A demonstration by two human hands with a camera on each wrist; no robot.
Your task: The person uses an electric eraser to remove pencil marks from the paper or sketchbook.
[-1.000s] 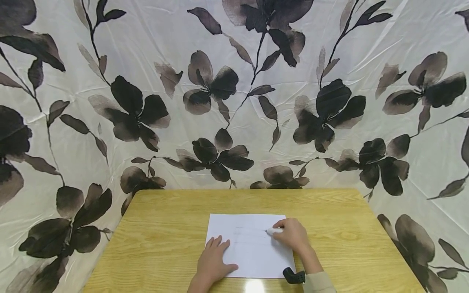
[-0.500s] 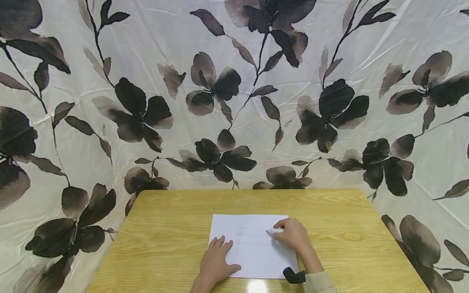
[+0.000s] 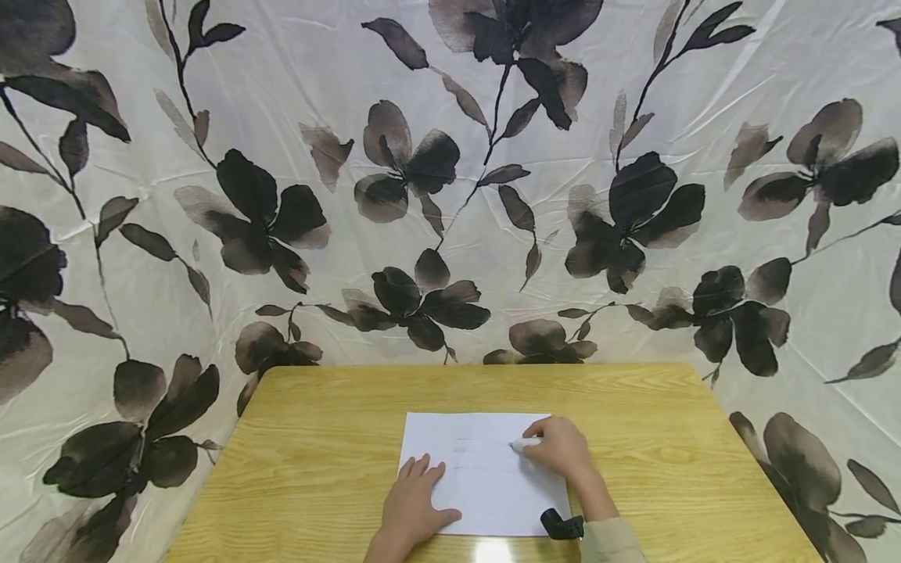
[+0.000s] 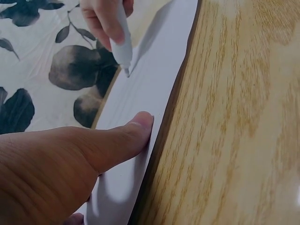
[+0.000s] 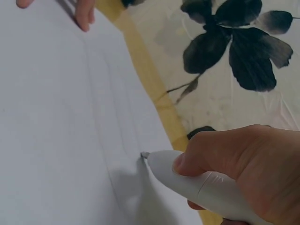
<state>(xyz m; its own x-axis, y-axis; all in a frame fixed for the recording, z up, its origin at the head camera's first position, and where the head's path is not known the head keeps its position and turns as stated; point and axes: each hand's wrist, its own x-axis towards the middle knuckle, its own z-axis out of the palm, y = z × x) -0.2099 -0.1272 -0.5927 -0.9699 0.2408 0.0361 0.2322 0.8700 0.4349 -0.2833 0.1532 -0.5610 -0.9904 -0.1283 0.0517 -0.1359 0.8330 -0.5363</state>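
The pen (image 5: 206, 193) is pinched in the right hand (image 3: 561, 452), its tip apparently touching the faintly lined paper (image 3: 500, 500), which is pressed onto the table (image 3: 303, 453) by the spread left hand (image 3: 411, 500).

Low in the frame, right of centre, I see a pale beige sleeve (image 3: 612, 541) whose cuff stops short of the wrist of the bare right hand (image 3: 561, 450). Just by that cuff sits a small black gadget (image 3: 561, 525), bent like an elbow, with one rounded end. The left hand (image 3: 417, 500) is bare too, its wrist uncovered down to the frame's lower edge.
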